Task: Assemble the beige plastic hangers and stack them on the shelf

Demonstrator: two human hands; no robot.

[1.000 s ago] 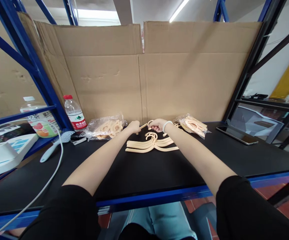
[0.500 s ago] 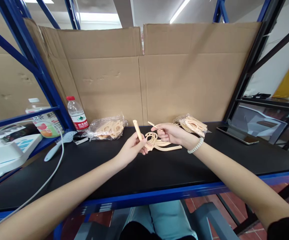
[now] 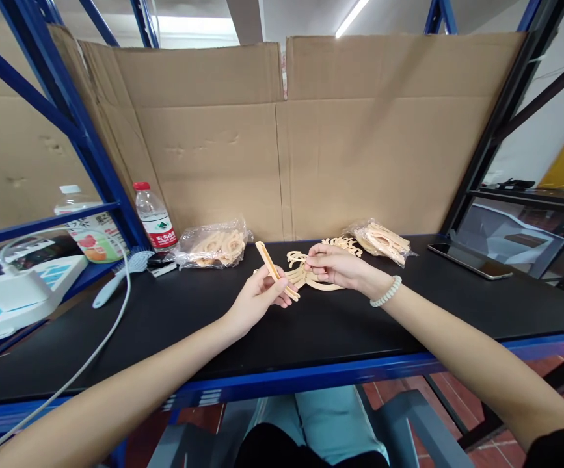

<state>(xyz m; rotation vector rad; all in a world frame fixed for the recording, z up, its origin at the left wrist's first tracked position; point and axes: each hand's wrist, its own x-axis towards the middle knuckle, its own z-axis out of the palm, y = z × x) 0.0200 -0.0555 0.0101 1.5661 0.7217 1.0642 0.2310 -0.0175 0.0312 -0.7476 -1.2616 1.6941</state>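
My left hand (image 3: 261,290) is closed around a slim pale wooden strip (image 3: 265,255), tilted with its upper end toward the back left. A lengthwise groove or gap shows along it. My right hand (image 3: 333,266) is to the right, thumb and fingers pinched together; whatever is between the fingertips is too small to make out. Between and under the hands, curved pale wooden pieces (image 3: 304,277) lie on the black tabletop (image 3: 282,338), partly hidden by the right hand. Behind that hand is a scalloped wooden piece (image 3: 345,243).
Plastic bags of wooden pieces lie at back left (image 3: 216,246) and back right (image 3: 382,240). A red-capped bottle (image 3: 155,218), a pale blue brush (image 3: 116,283) and a power strip with a white cable (image 3: 28,292) are left. A phone (image 3: 470,261) lies right. Cardboard (image 3: 213,156) stands behind.
The strip in my left hand has turned, so its grooved side shows. The thin stick seen in my right fingertips is no longer visible, and more of the scalloped piece shows.
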